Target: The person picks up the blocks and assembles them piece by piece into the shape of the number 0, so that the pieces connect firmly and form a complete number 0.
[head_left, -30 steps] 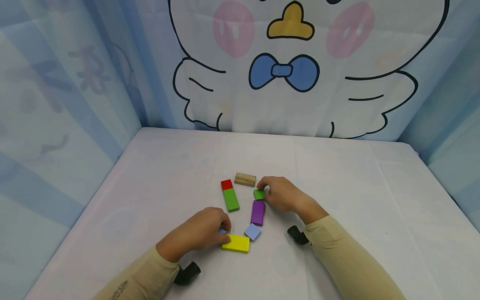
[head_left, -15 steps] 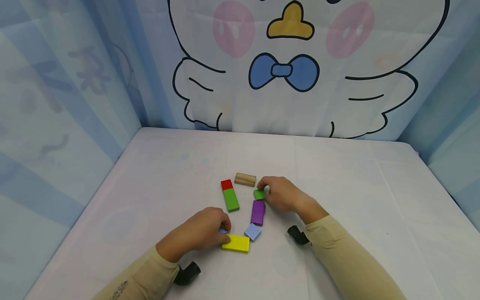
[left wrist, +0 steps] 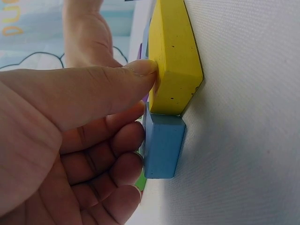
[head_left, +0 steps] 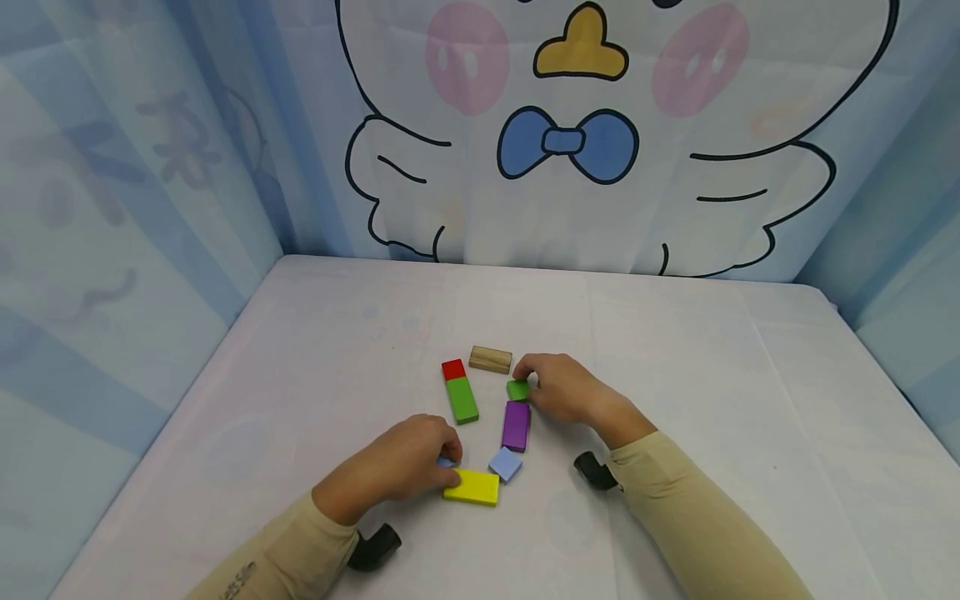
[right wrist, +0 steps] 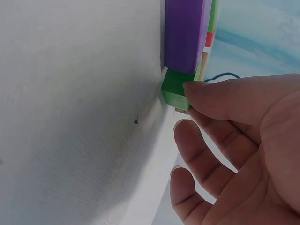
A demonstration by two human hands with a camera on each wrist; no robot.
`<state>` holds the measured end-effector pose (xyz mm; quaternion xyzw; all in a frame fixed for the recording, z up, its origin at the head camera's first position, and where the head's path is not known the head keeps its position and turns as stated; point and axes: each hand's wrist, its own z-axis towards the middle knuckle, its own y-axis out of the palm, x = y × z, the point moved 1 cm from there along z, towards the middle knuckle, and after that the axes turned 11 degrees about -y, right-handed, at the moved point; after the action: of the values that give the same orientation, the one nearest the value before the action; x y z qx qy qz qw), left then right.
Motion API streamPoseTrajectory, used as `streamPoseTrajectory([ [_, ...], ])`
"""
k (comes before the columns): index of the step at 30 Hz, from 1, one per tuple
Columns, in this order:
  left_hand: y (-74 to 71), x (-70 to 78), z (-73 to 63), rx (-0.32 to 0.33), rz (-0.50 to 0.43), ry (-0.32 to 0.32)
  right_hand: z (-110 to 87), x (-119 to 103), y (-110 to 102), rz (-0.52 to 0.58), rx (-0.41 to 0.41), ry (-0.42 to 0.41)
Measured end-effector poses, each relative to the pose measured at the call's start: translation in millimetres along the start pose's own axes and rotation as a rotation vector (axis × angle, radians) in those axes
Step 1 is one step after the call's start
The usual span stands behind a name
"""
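My left hand lies low over the near left of a ring of small wooden blocks. Its thumb presses the end of a yellow block, while its curled fingers hold a light blue block against that end. At the ring's far right, my right hand pinches a small green block between thumb and index finger. That block touches the end of a purple block. A second light blue block sits turned at an angle between the purple and yellow ones.
A longer green block with a red block at its far end forms the left side. The natural wood block lies at the back. All rest on a white-covered table, with a printed curtain behind.
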<state>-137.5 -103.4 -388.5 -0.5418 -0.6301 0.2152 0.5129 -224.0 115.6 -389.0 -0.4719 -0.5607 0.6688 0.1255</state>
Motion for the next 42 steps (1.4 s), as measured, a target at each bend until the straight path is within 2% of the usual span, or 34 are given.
streamPoseTrajectory([
  [14, -1.7, 1.4, -1.2, 0.005, -0.006, -0.004, -1.9, -0.6, 0.0, 0.005, 0.011, -0.029],
  [42, -1.1, 1.7, -0.6, 0.003, -0.009, -0.012, -3.8, -0.2, -0.4, 0.010, 0.034, -0.028],
])
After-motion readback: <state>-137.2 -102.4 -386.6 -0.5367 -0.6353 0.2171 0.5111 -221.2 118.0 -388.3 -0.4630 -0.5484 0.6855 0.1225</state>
